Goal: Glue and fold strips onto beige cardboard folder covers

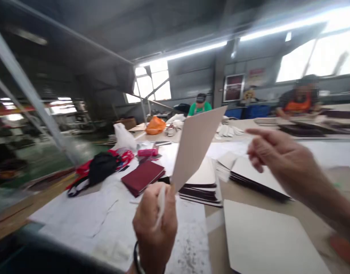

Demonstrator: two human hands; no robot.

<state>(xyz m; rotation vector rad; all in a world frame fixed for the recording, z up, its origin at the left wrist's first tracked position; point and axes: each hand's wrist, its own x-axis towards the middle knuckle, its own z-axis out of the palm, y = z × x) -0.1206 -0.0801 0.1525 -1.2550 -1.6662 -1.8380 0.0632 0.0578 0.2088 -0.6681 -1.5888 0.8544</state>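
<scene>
My left hand (155,224) is closed around the bottom corner of a pale cardboard sheet (196,146), which stands up tilted in front of me. A thin white strip shows between its fingers. My right hand (273,152) hovers to the right of the sheet, blurred, with fingers stretched toward it and nothing in them. Below them lie stacks of dark-edged boards (203,186) and a large pale board (269,239) on the worktable (86,217).
A maroon booklet (142,177), a black bag (102,167) with red straps, a white plastic bag (123,139) and an orange bag (155,125) lie at the left and back. Two people sit at the far side of the tables.
</scene>
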